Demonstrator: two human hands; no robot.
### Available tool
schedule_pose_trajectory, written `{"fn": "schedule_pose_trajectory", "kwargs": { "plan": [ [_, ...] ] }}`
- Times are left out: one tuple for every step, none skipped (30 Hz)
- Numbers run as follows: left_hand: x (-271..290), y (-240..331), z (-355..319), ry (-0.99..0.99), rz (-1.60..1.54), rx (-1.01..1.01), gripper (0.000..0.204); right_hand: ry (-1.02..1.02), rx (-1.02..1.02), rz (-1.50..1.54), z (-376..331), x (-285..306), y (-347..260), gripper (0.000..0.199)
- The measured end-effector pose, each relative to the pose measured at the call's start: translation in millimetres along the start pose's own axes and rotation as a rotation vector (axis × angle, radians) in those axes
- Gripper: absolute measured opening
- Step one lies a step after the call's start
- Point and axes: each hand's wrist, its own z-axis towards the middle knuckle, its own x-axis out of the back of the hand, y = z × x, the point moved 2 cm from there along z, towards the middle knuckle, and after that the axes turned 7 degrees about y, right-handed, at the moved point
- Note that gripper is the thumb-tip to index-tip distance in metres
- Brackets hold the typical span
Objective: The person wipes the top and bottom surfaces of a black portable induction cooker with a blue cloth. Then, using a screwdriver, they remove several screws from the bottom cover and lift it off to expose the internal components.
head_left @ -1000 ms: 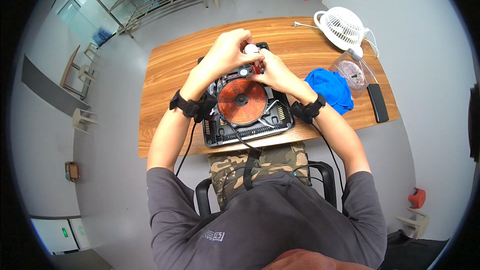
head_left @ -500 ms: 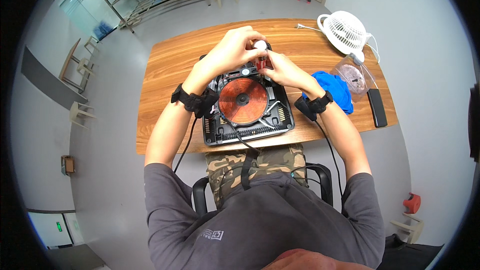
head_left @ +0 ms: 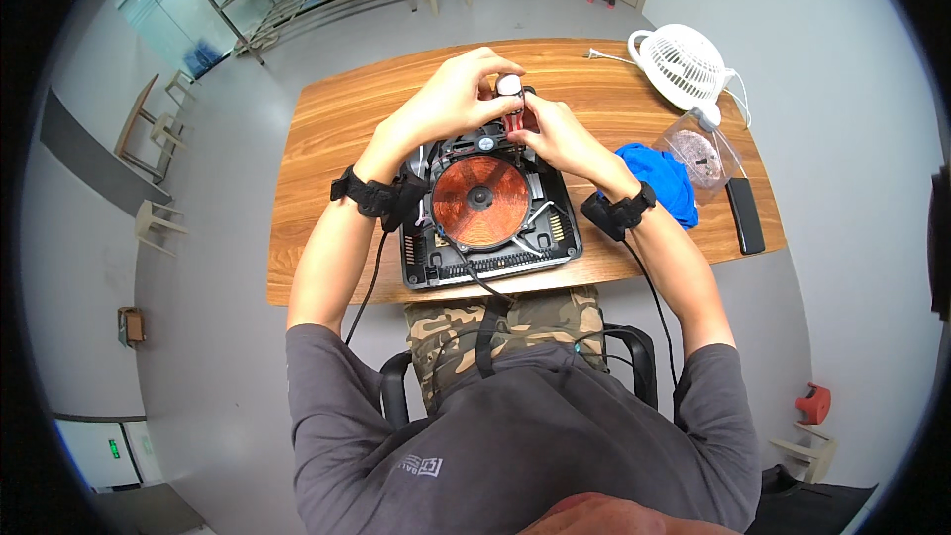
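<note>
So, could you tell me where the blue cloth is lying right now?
In the head view, the blue cloth lies on the wooden table to the person's right, just beyond the right hand's wrist strap, between the opened cooktop and the clear bag.

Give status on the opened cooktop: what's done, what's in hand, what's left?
Done: the induction cooktop lies with its top off, copper coil bare. In hand: both hands meet at its far edge, left hand and right hand on a screwdriver pointing down. Left: coil and boards sit in the housing.
</note>
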Motion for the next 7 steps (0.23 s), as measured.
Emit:
{"fn": "schedule_pose_trajectory", "kwargs": {
  "plan": [
    [-1.1,-1.6,-0.3,-0.010,-0.032,0.032,0.033,-0.009,-0.015,0.029,0.0,-0.2,3.4,0.038],
    [-2.6,-3.2,-0.5,-0.019,-0.065,0.064,0.032,-0.008,-0.024,0.018,-0.7,-0.7,6.7,0.039],
    [-3.1,-4.7,-1.0,-0.029,-0.095,0.097,0.031,-0.008,-0.031,0.010,-1.0,-2.0,8.1,0.040],
    [-3.1,-6.7,-1.1,-0.041,-0.084,0.129,0.033,-0.007,-0.038,0.002,-1.3,-2.5,9.1,0.042],
    [-2.8,-8.9,-0.8,-0.054,-0.073,0.159,0.035,0.017,-0.016,-0.041,-1.8,-2.7,9.0,0.041],
    [-3.6,-10.5,-0.8,-0.067,-0.064,0.191,0.038,0.040,0.003,-0.084,-3.6,-3.3,4.8,0.042],
    [-6.1,-10.6,-0.2,-0.088,0.008,0.262,0.040,0.063,0.022,-0.128,-5.6,-4.0,-0.9,0.043]
  ]
}}
